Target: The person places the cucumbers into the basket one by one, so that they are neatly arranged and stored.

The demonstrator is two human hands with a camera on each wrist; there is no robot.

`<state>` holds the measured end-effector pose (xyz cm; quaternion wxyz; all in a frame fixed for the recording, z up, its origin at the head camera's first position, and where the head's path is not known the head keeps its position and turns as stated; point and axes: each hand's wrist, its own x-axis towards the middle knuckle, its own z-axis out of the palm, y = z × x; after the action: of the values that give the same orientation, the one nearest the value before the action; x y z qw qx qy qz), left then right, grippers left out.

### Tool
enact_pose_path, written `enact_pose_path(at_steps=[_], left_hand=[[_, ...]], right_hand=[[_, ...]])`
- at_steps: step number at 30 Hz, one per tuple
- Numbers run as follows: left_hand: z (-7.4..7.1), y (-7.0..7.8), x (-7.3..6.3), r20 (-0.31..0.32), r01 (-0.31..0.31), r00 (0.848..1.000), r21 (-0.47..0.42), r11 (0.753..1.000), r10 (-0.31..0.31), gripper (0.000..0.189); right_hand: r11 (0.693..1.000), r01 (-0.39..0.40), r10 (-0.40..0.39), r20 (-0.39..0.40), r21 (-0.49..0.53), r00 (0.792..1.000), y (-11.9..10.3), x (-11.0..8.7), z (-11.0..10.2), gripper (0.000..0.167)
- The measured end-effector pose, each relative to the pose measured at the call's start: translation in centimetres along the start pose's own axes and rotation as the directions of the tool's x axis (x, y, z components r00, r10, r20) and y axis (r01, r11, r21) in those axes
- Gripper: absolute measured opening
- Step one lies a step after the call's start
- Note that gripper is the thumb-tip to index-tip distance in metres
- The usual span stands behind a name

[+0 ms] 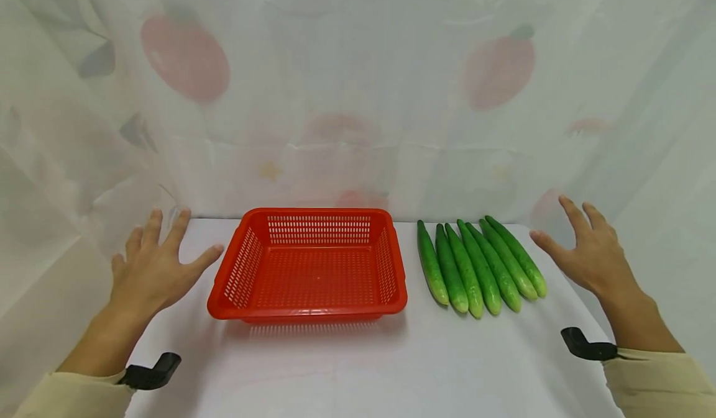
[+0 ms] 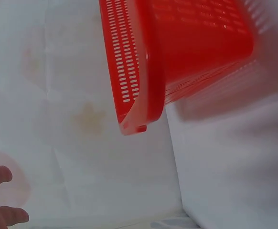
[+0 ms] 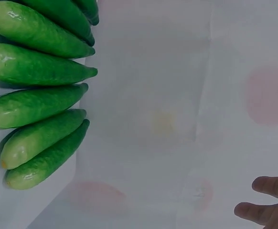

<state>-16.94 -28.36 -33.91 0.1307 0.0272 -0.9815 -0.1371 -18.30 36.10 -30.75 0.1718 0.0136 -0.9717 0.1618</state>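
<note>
7 cukes [image 1: 478, 270], right of frame ctr in head view, side by side on desk [image 1: 436, 368], long axes slanting up-left, pale ends low. R hand [image 1: 598, 259] nearer, cukes to its left, apart; fingers spread, gripping nothing. Red basket [image 1: 307, 312] ctr-left; L hand [image 1: 151, 275] left of it, fingers likewise. L wrist view shows basket's outer wall, mostly hidden in head view.
</note>
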Motion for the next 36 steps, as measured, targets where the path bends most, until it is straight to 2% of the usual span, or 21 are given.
enact_pose_path(at_steps=[8, 15, 26, 30, 36], left_hand=[[1.0, -0.1, -0.4, -0.021, -0.038, 0.999, -0.044, 0.998, 0.037, 0.092], [1.9, -0.3, -0.8, -0.083, -0.073, 0.994, -0.085, 0.994, 0.066, 0.091], [3.7, -0.6, -1.6, -0.118, -0.114, 0.989, -0.198, 0.974, 0.091, 0.087], [4.4, -0.9, -1.9, -0.134, -0.137, 0.985, -0.241, 0.961, 0.107, 0.085], [5.2, -1.1, -2.3, -0.113, -0.149, 0.986, -0.313, 0.938, 0.119, 0.083]], right_hand=[[0.999, 0.000, 0.001, -0.030, 0.037, 1.000, 0.8, -0.3, 0.6, 0.084], [0.998, 0.008, -0.003, -0.072, 0.069, 0.997, 1.5, -0.4, 1.1, 0.081], [0.985, 0.014, 0.005, -0.111, 0.172, 0.994, 3.1, -1.1, 2.7, 0.076], [0.979, -0.015, 0.039, -0.117, 0.203, 0.992, 3.6, -1.2, 3.2, 0.075], [0.968, -0.093, 0.120, -0.104, 0.232, 0.987, 4.6, -1.5, 4.4, 0.075]])
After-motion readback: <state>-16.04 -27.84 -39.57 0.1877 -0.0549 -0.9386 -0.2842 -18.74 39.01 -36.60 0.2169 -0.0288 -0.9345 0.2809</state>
